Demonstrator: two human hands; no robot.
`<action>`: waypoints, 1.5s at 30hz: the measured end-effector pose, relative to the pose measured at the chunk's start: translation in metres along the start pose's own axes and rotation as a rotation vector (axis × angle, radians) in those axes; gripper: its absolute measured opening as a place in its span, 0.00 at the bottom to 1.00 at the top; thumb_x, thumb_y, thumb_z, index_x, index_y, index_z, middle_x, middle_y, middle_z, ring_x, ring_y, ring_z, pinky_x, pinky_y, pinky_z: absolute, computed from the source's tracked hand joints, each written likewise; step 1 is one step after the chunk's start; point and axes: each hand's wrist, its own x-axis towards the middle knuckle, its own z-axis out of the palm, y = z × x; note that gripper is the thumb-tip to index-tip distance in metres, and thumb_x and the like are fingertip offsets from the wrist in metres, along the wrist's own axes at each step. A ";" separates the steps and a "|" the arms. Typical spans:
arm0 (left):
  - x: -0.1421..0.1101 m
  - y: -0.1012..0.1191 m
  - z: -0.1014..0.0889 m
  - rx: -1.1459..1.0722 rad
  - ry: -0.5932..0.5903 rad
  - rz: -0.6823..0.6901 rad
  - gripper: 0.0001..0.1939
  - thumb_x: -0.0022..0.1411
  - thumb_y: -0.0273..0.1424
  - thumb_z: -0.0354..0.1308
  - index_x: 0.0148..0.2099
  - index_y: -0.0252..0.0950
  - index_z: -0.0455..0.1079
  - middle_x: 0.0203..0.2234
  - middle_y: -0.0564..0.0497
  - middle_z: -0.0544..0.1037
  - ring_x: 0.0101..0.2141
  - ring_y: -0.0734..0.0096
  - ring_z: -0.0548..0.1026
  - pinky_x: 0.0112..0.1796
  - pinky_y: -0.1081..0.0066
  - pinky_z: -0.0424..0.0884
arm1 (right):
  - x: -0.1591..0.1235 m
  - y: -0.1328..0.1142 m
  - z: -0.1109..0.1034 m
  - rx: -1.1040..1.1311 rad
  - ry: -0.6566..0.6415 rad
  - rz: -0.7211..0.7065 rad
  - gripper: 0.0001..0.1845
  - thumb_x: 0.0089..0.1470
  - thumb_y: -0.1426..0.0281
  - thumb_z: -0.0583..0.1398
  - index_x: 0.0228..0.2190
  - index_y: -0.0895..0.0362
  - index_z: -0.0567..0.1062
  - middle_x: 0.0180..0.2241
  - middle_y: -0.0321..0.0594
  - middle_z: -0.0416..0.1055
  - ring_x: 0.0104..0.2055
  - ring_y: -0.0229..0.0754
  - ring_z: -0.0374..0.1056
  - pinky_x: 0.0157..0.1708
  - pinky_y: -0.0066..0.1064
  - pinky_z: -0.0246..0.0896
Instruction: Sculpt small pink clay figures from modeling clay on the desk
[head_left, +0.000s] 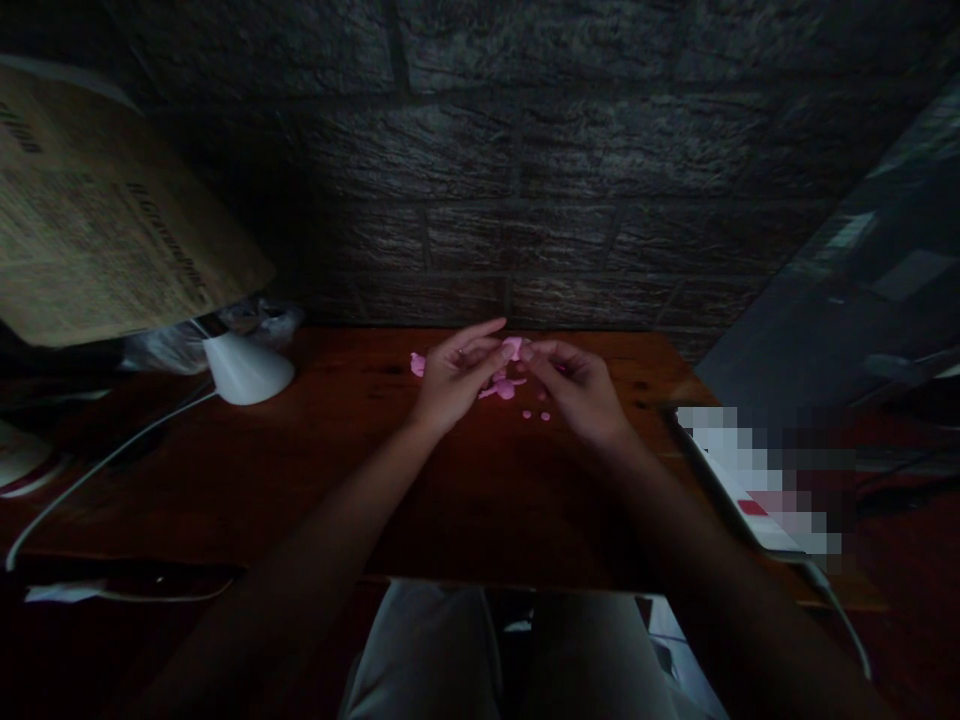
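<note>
Over the wooden table, my left hand pinches a small piece of pink modelling clay between thumb and fingers, its index finger stretched out above. My right hand closes its thumb and fingertips on the other side of the same piece. Just below the fingers lies a rounded pink clay shape with thin strands sticking out at its sides. Two tiny pink clay balls rest nearer to me. Another pink lump sits left of my left hand, partly hidden by it.
A white cone-shaped lamp base with a white cable stands at left, under a brown shade printed with text. Clear plastic lies behind it. A flat device, partly pixelated, lies at the right edge with a cable. A dark brick wall rises behind.
</note>
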 end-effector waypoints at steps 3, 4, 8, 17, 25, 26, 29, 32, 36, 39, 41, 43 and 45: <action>0.000 0.000 0.000 -0.011 0.008 -0.017 0.20 0.56 0.37 0.72 0.51 0.40 0.80 0.30 0.51 0.84 0.25 0.75 0.75 0.24 0.75 0.68 | 0.000 0.000 0.000 0.002 -0.004 0.021 0.26 0.50 0.45 0.68 0.34 0.56 0.79 0.26 0.35 0.73 0.23 0.35 0.63 0.18 0.27 0.64; 0.000 0.000 0.000 -0.011 0.009 -0.020 0.20 0.56 0.37 0.72 0.51 0.40 0.80 0.29 0.51 0.83 0.25 0.75 0.75 0.24 0.75 0.68 | 0.000 0.001 0.000 0.002 -0.002 0.025 0.26 0.50 0.45 0.68 0.34 0.56 0.79 0.26 0.35 0.73 0.23 0.35 0.64 0.18 0.27 0.64; 0.001 0.001 0.000 0.009 0.029 -0.012 0.19 0.55 0.36 0.72 0.49 0.39 0.81 0.28 0.51 0.83 0.24 0.74 0.75 0.23 0.75 0.67 | 0.001 0.002 -0.001 -0.013 0.051 0.005 0.22 0.50 0.50 0.70 0.36 0.55 0.81 0.29 0.38 0.76 0.24 0.36 0.65 0.18 0.27 0.61; 0.001 0.001 -0.002 0.066 0.050 -0.005 0.19 0.52 0.34 0.74 0.47 0.40 0.80 0.35 0.49 0.86 0.27 0.70 0.81 0.28 0.71 0.76 | 0.003 0.003 -0.003 -0.021 0.091 0.007 0.18 0.49 0.53 0.70 0.35 0.53 0.84 0.30 0.38 0.79 0.25 0.35 0.66 0.20 0.26 0.58; 0.002 0.001 -0.006 0.161 -0.061 0.135 0.14 0.56 0.29 0.71 0.46 0.38 0.79 0.37 0.49 0.86 0.34 0.69 0.83 0.37 0.69 0.80 | 0.002 0.004 -0.003 0.000 0.086 0.053 0.21 0.49 0.53 0.71 0.39 0.53 0.83 0.29 0.38 0.77 0.23 0.35 0.64 0.15 0.25 0.54; 0.002 0.001 -0.006 0.175 -0.072 0.162 0.14 0.56 0.29 0.70 0.46 0.38 0.79 0.37 0.49 0.86 0.35 0.69 0.83 0.38 0.70 0.79 | 0.002 0.004 -0.003 0.005 0.084 0.053 0.21 0.49 0.53 0.71 0.40 0.53 0.83 0.29 0.38 0.77 0.23 0.35 0.63 0.15 0.24 0.54; 0.001 -0.001 -0.006 0.213 -0.069 0.206 0.14 0.57 0.27 0.70 0.47 0.38 0.79 0.38 0.49 0.85 0.36 0.70 0.83 0.38 0.71 0.78 | 0.003 0.005 -0.004 0.023 0.068 0.047 0.22 0.48 0.51 0.71 0.39 0.54 0.83 0.29 0.37 0.76 0.22 0.34 0.62 0.14 0.24 0.53; 0.001 -0.001 -0.005 0.255 -0.016 0.202 0.14 0.55 0.28 0.71 0.46 0.38 0.79 0.35 0.50 0.84 0.32 0.72 0.80 0.33 0.73 0.76 | 0.004 0.006 -0.005 0.026 0.062 0.066 0.23 0.48 0.51 0.71 0.39 0.55 0.82 0.26 0.36 0.74 0.22 0.35 0.62 0.14 0.24 0.53; 0.000 0.001 -0.003 0.225 -0.021 0.105 0.09 0.57 0.35 0.71 0.40 0.38 0.81 0.28 0.51 0.82 0.26 0.73 0.78 0.27 0.73 0.71 | 0.003 0.005 -0.004 0.005 0.072 0.041 0.23 0.48 0.52 0.71 0.39 0.55 0.81 0.27 0.37 0.75 0.22 0.36 0.64 0.14 0.24 0.56; -0.001 0.002 -0.002 0.108 -0.067 -0.027 0.10 0.59 0.38 0.69 0.41 0.39 0.82 0.28 0.49 0.83 0.24 0.73 0.77 0.25 0.73 0.69 | 0.002 0.004 -0.003 -0.017 0.059 0.043 0.23 0.48 0.51 0.70 0.40 0.55 0.81 0.26 0.36 0.75 0.22 0.36 0.65 0.15 0.26 0.61; -0.001 0.003 -0.001 0.054 -0.077 -0.101 0.11 0.59 0.39 0.69 0.41 0.38 0.82 0.30 0.48 0.84 0.24 0.72 0.78 0.24 0.73 0.68 | 0.002 0.004 -0.003 -0.030 0.051 0.052 0.23 0.50 0.50 0.70 0.40 0.54 0.81 0.26 0.36 0.75 0.22 0.37 0.65 0.16 0.28 0.63; -0.002 0.003 0.000 0.038 -0.082 -0.144 0.12 0.59 0.40 0.69 0.41 0.38 0.82 0.32 0.46 0.84 0.25 0.72 0.79 0.23 0.74 0.66 | 0.002 0.005 -0.003 -0.044 0.049 0.039 0.23 0.51 0.51 0.69 0.42 0.54 0.81 0.28 0.37 0.77 0.22 0.37 0.65 0.16 0.28 0.63; -0.002 0.003 0.001 0.033 -0.084 -0.148 0.13 0.58 0.41 0.70 0.41 0.38 0.82 0.32 0.46 0.84 0.25 0.73 0.79 0.22 0.75 0.65 | 0.003 0.006 -0.004 -0.057 0.050 0.016 0.22 0.51 0.51 0.69 0.42 0.53 0.81 0.30 0.38 0.77 0.22 0.37 0.65 0.15 0.27 0.61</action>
